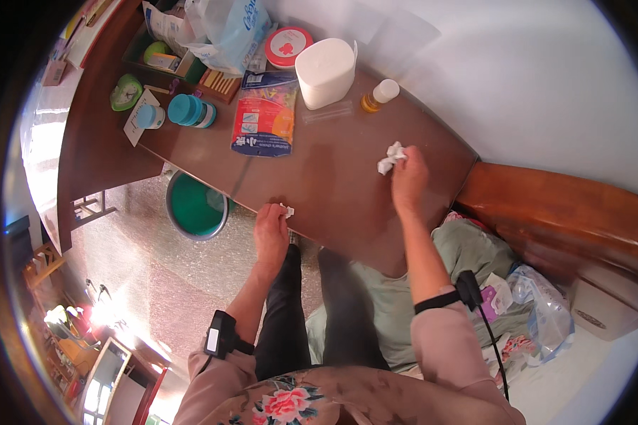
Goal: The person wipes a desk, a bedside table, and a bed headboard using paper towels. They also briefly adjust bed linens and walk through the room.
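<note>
Pinched in the fingers of my right hand [410, 178] is a crumpled white tissue [389, 158], held over the right part of the brown tabletop [340, 212]. At the table's front edge, my left hand [271, 228] grips a smaller wad of white tissue [287, 210]. Beyond my right hand stands a small bottle of amber liquid with a white cap [380, 95]. A tall stack of white paper tissues [325, 73] is to its left, with a clear plastic strip [328, 112] lying in front.
A colourful printed packet [266, 114], teal-lidded jars [191, 110], a red round tub [288, 47] and a green clock [126, 92] crowd the table's back and left. Below the front edge, a green-lined bin [198, 204] stands on the floor. A wooden headboard [558, 207] borders the right.
</note>
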`<state>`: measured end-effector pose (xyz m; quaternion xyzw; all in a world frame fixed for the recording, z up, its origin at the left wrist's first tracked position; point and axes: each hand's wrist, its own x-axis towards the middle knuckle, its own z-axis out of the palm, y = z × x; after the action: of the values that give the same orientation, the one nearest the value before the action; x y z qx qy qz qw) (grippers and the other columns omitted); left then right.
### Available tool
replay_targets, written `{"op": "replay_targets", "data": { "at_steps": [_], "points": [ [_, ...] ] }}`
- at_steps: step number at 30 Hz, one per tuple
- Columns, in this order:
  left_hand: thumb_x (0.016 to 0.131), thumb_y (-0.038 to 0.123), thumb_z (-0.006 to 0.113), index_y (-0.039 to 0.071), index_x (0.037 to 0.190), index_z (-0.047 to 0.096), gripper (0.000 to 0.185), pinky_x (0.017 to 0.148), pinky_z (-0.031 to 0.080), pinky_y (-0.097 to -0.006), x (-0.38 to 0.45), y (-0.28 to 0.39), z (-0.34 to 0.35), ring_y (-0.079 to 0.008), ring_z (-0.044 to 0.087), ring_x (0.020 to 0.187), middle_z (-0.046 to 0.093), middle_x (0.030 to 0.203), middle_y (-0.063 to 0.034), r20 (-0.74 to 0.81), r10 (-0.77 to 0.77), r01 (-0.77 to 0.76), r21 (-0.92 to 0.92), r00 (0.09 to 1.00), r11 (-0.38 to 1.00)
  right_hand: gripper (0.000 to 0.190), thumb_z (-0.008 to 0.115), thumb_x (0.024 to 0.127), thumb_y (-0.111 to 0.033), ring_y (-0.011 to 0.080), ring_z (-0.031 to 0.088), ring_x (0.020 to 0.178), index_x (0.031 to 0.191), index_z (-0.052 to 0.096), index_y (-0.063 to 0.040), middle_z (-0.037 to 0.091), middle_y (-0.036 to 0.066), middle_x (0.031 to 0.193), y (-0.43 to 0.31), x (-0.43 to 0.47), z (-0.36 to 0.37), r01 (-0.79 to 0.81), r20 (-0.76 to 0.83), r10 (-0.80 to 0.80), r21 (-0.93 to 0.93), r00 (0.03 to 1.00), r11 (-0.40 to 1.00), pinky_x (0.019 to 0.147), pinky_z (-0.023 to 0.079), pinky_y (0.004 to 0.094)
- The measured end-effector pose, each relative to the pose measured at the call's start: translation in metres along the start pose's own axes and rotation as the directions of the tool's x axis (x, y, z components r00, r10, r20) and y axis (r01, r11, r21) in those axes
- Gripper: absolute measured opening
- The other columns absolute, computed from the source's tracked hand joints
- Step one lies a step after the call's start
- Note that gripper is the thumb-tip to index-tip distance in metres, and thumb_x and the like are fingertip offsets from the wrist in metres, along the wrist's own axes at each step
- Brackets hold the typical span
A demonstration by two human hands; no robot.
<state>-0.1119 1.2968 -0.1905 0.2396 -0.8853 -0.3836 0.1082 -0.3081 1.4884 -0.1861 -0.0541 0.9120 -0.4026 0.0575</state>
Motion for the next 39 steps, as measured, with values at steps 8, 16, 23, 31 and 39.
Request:
{"op": "replay_targets", "data": {
  "at_steps": [8, 16, 23, 31, 39],
  "points": [
    [0.086, 0.000, 0.058, 0.004, 0.088, 0.057, 0.005, 0.073, 0.048, -0.0445, -0.003, 0.004, -0.001, -0.0366, 0.058, 0.085, 0.057, 0.087, -0.0140, 0.062, -0.125, 0.127, -0.033, 0.990, 0.991, 0.035, 0.063, 0.080, -0.001, 0.0366, 0.059, 0.092, 0.115, 0.059, -0.005, 0.061, 0.015, 0.103, -0.007, -0.056, -0.022, 0.317, 0.155, -0.281, -0.299, 0.947, 0.900, 0.084, 0.046, 0.0438],
    [0.086, 0.000, 0.058, 0.005, 0.090, 0.056, 0.006, 0.072, 0.049, -0.0449, -0.007, 0.002, 0.002, -0.0367, 0.058, 0.088, 0.057, 0.090, -0.0133, 0.018, -0.070, 0.070, -0.005, 0.997, 0.998, 0.019, 0.056, 0.093, -0.014, 0.0250, 0.053, 0.080, 0.104, 0.062, 0.000, 0.058, 0.009, 0.085, -0.143, -0.105, -0.160, -0.457, 0.591, -0.619, 0.802, 0.517, 0.384, 0.078, 0.044, 0.0355],
    [0.085, 0.000, 0.058, 0.006, 0.091, 0.057, 0.008, 0.073, 0.049, -0.0443, -0.007, 0.001, 0.003, -0.0367, 0.058, 0.089, 0.058, 0.091, -0.0132, 0.001, -0.068, 0.068, -0.006, 0.998, 0.998, 0.033, 0.061, 0.091, -0.018, 0.0266, 0.055, 0.081, 0.120, 0.055, -0.003, 0.056, 0.011, 0.089, -0.151, -0.132, -0.154, -0.322, 0.576, -0.694, 0.817, 0.431, 0.478, 0.076, 0.045, 0.0374],
    [0.083, -0.002, 0.058, 0.004, 0.091, 0.057, 0.009, 0.076, 0.049, -0.0445, -0.008, -0.001, 0.004, -0.0358, 0.058, 0.090, 0.058, 0.092, -0.0134, 0.020, -0.085, 0.086, -0.011, 0.996, 0.996, 0.073, 0.060, 0.085, -0.016, 0.0321, 0.056, 0.102, 0.150, 0.028, -0.012, 0.056, 0.015, 0.107, -0.064, -0.151, -0.025, 0.428, 0.826, 0.086, -0.374, 0.557, 0.823, 0.087, 0.044, 0.0514],
    [0.082, -0.003, 0.059, 0.004, 0.090, 0.058, 0.011, 0.075, 0.049, -0.0424, -0.013, -0.007, 0.008, -0.0348, 0.059, 0.090, 0.059, 0.092, -0.0133, -0.093, -0.036, 0.026, -0.109, 0.995, 0.994, 0.060, 0.059, 0.082, -0.010, 0.0286, 0.058, 0.092, 0.139, 0.045, -0.008, 0.056, 0.012, 0.097, -0.017, -0.162, -0.014, 0.782, 0.871, -0.097, -0.377, 0.482, 0.496, 0.081, 0.048, 0.0483]
  ]
}}
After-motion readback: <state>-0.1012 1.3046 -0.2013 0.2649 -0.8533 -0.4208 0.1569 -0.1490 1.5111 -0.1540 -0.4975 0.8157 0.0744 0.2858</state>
